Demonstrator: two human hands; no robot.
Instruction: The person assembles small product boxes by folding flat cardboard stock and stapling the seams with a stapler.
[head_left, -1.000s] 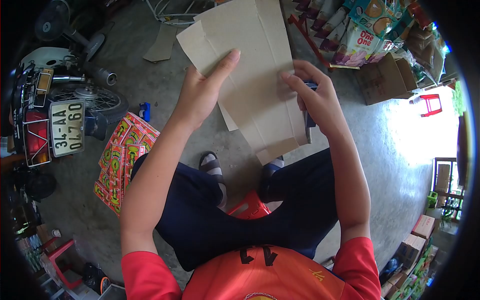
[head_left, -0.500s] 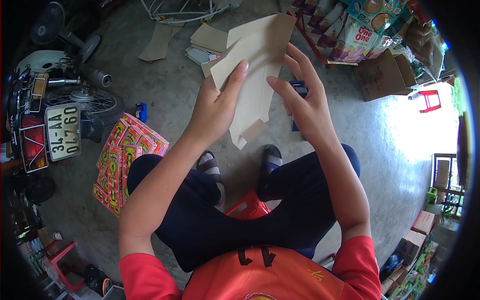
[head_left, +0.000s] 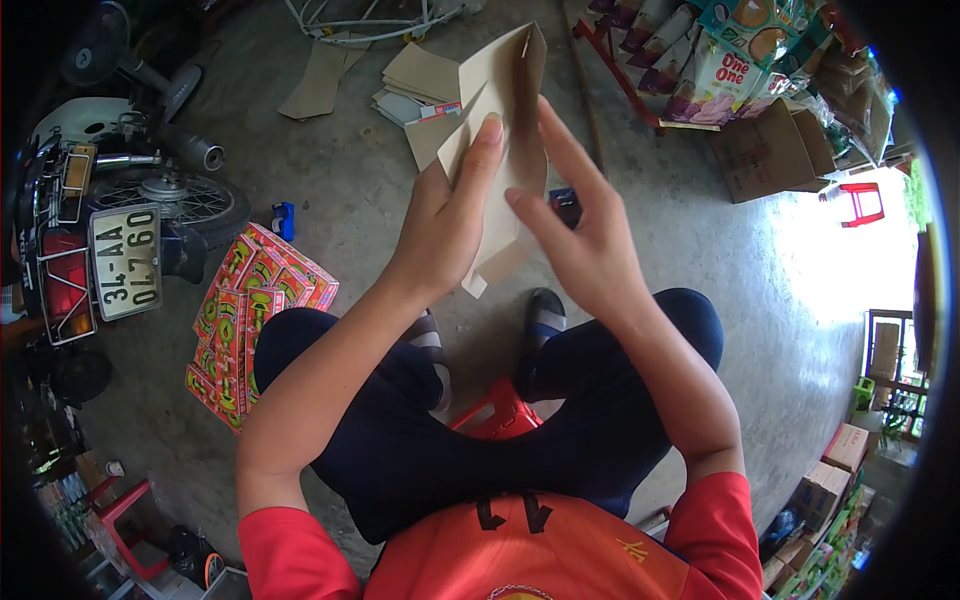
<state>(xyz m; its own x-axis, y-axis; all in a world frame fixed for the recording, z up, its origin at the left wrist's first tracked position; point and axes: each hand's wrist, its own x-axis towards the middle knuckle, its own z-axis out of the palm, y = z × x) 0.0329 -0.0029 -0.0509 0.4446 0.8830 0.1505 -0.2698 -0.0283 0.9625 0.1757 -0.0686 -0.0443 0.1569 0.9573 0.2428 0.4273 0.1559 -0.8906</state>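
A thin cardboard box blank, plain tan on the side facing me, is held up in front of me and partly folded along its creases. My left hand grips its left edge, thumb on the near face and fingers behind. On the other side my right hand has its fingers against the right panel, which stands bent up, with the thumb near the inner face. A small flap sticks out at the lower end. Beyond my right hand, a dark blue tape dispenser is partly hidden on the floor.
More flat cardboard pieces lie on the floor ahead. Colourful printed boxes are stacked by my left knee, near a blue object. A motorbike stands at left. An open carton and snack packs are at upper right.
The right panel of the cardboard has been bent up and inward, so the blank looks narrower. My right hand has moved left with it, and the left hand slightly right.
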